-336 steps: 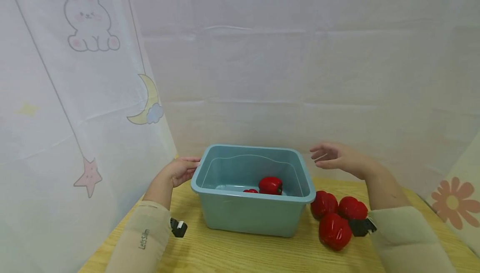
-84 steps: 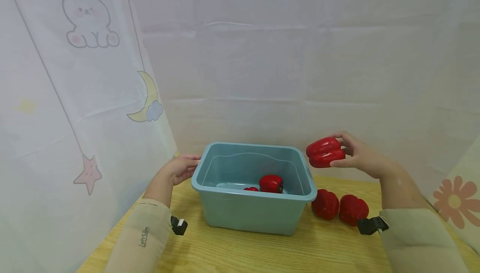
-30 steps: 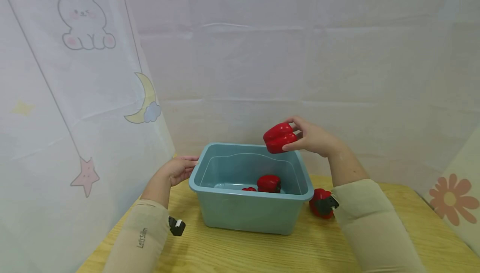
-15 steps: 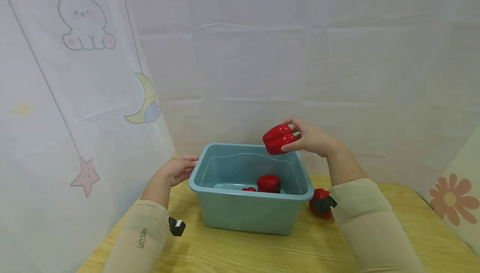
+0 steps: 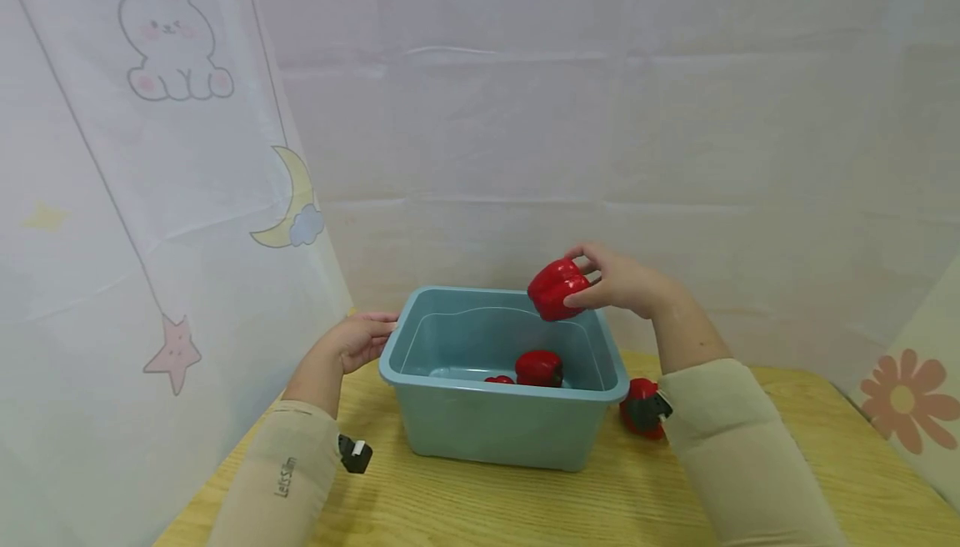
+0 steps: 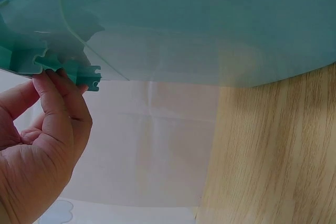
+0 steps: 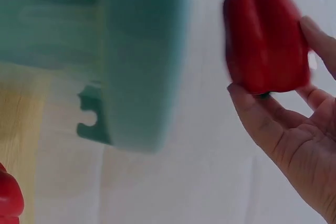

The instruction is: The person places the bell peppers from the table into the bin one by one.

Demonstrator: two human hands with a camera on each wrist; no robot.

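The left sleeve (image 5: 281,480) reads "Let'sSlim". Four red peppers show: one held in the right hand's (image 5: 626,284) curled fingers above the bin's (image 5: 502,434) far right corner, two inside the bin – one (image 5: 538,368) whole, one (image 5: 498,380) barely peeking – and one (image 5: 637,407) on the table (image 5: 525,505). The left hand (image 5: 360,338) grips the bin's left rim.

walls: white cloth backdrop (image 5: 600,113) | left: bunny-moon-star curtain (image 5: 150,155) | furniture: light wooden table (image 5: 525,505)
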